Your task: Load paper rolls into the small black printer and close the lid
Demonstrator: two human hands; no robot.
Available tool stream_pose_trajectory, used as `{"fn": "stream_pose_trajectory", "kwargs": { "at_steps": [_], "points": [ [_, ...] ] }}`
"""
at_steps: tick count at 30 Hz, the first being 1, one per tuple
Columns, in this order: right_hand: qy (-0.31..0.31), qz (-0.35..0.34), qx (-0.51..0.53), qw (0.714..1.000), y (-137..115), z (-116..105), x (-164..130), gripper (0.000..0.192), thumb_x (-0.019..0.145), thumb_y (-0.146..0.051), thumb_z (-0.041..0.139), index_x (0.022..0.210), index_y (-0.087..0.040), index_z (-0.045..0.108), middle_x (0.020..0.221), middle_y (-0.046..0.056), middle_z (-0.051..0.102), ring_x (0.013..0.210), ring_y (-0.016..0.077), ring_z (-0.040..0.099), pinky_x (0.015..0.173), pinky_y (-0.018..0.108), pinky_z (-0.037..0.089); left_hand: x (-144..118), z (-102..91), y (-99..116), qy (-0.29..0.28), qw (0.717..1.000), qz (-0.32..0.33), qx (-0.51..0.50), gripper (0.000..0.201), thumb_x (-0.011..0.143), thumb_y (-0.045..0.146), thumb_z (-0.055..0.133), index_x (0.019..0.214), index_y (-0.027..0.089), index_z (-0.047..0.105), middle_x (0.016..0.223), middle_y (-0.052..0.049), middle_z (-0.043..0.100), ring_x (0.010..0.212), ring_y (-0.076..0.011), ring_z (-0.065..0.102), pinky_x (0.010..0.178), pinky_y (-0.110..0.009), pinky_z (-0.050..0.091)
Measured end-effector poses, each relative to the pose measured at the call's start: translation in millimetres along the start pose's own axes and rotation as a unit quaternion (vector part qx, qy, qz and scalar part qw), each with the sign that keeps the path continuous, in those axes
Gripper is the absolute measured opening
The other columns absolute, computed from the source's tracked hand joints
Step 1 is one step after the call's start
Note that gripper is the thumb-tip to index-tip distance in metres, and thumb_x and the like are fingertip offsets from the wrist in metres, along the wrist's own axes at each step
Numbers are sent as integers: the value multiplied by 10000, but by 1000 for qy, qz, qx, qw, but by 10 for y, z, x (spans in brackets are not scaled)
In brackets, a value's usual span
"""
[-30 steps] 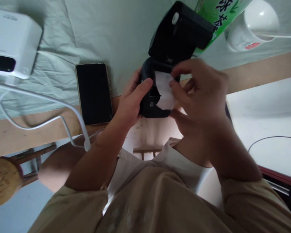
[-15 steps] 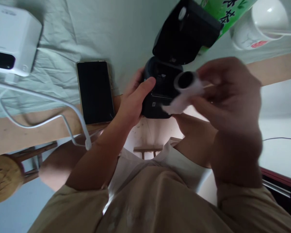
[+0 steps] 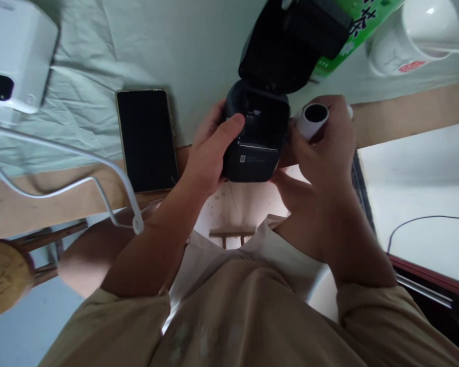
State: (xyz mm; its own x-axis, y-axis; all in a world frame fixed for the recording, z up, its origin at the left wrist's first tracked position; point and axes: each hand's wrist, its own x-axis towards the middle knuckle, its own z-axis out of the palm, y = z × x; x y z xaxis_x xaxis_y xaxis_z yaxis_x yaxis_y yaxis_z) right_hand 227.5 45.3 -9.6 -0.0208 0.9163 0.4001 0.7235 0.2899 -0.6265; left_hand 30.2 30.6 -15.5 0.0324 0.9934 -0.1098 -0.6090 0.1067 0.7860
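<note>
My left hand [image 3: 214, 148] is closed round the left side of a black portable printer [image 3: 254, 163], its thumb resting on the top edge. The printer's lid [image 3: 275, 51] is swung open toward the far side, and its inner bay shows dark, with no roll in it. Just right of the printer, my right hand [image 3: 327, 142] grips a small white paper roll [image 3: 306, 127] with a dark core facing up. Fingers of my right hand reach close to the printer's right side; whether they touch it I cannot tell.
A phone [image 3: 147, 140] lies left of my left hand at the table edge. Farther left stands a white device [image 3: 19, 56] with a white cable [image 3: 72, 148]. A green package [image 3: 359, 35] and a white cup [image 3: 396, 48] are at the far right. A wooden stool [image 3: 7, 278] is lower left.
My right hand has moved left and turned, bringing the paper roll upright beside the printer. The loose paper end that hung over the printer no longer shows. My left hand keeps its grip.
</note>
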Motion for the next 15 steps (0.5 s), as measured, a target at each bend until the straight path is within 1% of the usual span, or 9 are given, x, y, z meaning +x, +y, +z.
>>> {"fn": "stream_pose_trajectory", "kwargs": {
  "at_steps": [1,4,5,7,8,9,12,14,15],
  "points": [
    [4,1,-19,1000,25,24,33,296,812,-280,708,1088,-260,601,985,13,647,932,175,614,927,419,530,0,-3,-1,-2,1000,2,-3,158,857,301,678,998,230,686,868,-11,690,866,-203,674,799,-335,549],
    [-33,47,-23,998,77,79,32,478,747,-202,750,1186,-294,584,889,-6,665,834,171,632,839,380,541,-8,-20,-2,-11,1000,7,-7,159,875,289,660,1020,227,681,876,-15,689,910,-208,679,819,-333,546],
    [-46,57,-18,997,67,74,-1,534,739,-184,752,1226,-305,571,926,0,684,862,181,649,821,372,542,-13,-26,-2,-15,1000,8,-9,171,878,288,664,1035,222,679,901,-17,694,924,-205,678,821,-328,545],
    [-51,43,6,998,1,9,-88,633,750,-195,749,1319,-353,522,1141,11,698,1036,211,677,779,344,539,-20,-35,-3,-20,1000,9,-16,199,873,300,684,1051,212,677,950,-20,700,926,-199,678,812,-323,546],
    [-36,27,16,999,-42,-47,-131,634,778,-222,736,1344,-385,501,1264,5,664,1134,216,664,751,322,531,-22,-36,-3,-23,1000,8,-19,211,866,308,694,1052,211,677,959,-21,701,912,-200,678,796,-324,546],
    [-5,7,20,1000,-77,-113,-164,590,811,-249,717,1338,-408,505,1322,-8,632,1184,208,649,712,294,511,-23,-36,-3,-25,999,7,-19,216,860,315,699,1049,212,679,953,-21,700,891,-202,679,774,-326,544],
    [119,-45,-7,992,-44,-289,-173,422,833,-260,700,1227,-366,591,1214,5,626,1076,177,635,648,272,424,-21,-27,0,-18,1000,3,-13,181,856,299,687,1019,219,688,896,-18,688,852,-213,679,739,-334,530],
    [134,-42,-33,990,120,-332,-112,453,802,-237,721,1232,-310,597,1239,51,586,1076,198,596,763,327,465,-19,-22,2,-17,1000,3,-13,174,853,289,687,1014,224,693,896,-18,688,865,-215,677,752,-336,527],
    [99,-23,-32,994,226,-325,-74,503,793,-226,725,1268,-291,573,1298,79,548,1139,220,568,877,369,483,-18,-21,3,-16,1000,6,-10,165,853,291,689,1004,225,695,891,-18,685,870,-214,674,759,-335,525]
  ]
}}
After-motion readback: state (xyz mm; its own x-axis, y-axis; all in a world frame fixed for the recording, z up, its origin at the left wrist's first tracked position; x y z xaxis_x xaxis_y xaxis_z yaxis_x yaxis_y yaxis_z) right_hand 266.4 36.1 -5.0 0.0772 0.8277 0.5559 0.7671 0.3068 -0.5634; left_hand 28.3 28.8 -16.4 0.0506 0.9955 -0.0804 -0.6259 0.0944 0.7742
